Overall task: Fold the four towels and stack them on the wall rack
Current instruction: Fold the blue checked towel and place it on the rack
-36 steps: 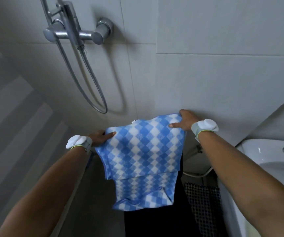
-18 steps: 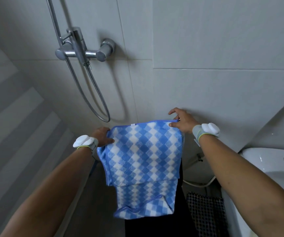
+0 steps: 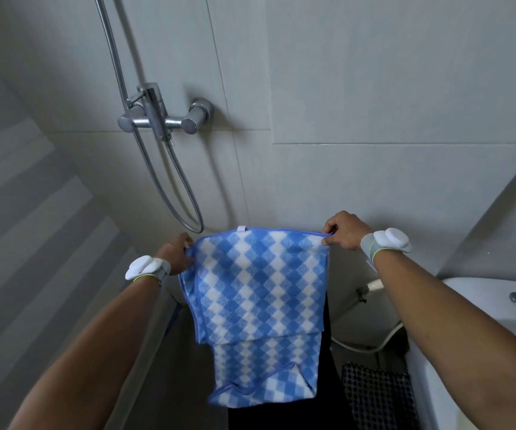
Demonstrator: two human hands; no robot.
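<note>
1. Both hands have drawn apart since the earlier frames, so the top hem of the blue checked towel [image 3: 260, 287] now runs taut and nearly level where it sagged before; the shower mixer [image 3: 160, 119] sits lower in view than it did.
2. Left hand [image 3: 174, 254] pinches the towel's top left corner, its fingers mostly hidden behind the cloth; right hand [image 3: 343, 229] pinches the top right corner between thumb and fingers.
3. Hanging in the air in front of the tiled wall [image 3: 374, 88], the towel is doubled, with a shorter front layer over a longer back layer whose lower end curls up.
4. No wall rack can be made out, and no other towels.
5. Behind the towel's lower part is a dark shape that is hard to identify.
6. White bands sit on both wrists.
7. A metal shower hose [image 3: 173, 187] loops down just left of the towel; a white toilet cistern [image 3: 498, 311], cut off by the frame, stands at right, with a dotted dark cloth [image 3: 377, 395] below.
</note>
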